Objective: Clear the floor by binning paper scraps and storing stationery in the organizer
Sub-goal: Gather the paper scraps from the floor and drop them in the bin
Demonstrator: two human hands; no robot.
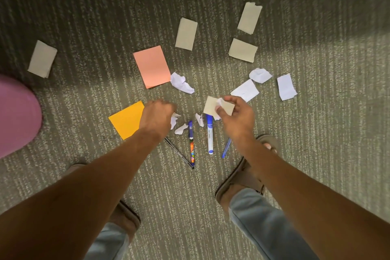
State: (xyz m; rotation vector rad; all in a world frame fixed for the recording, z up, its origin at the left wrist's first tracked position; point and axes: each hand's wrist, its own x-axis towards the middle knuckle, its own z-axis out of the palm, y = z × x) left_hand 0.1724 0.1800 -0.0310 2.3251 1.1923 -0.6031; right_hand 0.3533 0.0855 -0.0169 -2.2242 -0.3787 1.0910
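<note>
My right hand (pixel 236 116) holds a beige paper piece (pixel 211 106) and a small white scrap above the carpet. My left hand (pixel 157 117) is closed, knuckles up, over small white scraps (pixel 174 121); whether it grips one is hidden. Between my hands lie more white scraps (pixel 181 129), (pixel 199 119). Below them lie a patterned pen (pixel 191 145), a white and blue marker (pixel 210 135), a blue pen (pixel 226 148) and a thin black pen (pixel 179 152). Crumpled white paper (pixel 181 82) lies farther out.
An orange sheet (pixel 126 120) and a salmon sheet (pixel 152 66) lie on the grey carpet. Several beige pieces (pixel 186 34), (pixel 249 18), (pixel 243 50), (pixel 42 59) and white pieces (pixel 244 90), (pixel 260 75), (pixel 286 87) are scattered beyond. A pink round object (pixel 16 116) is at the left edge. My feet stand below.
</note>
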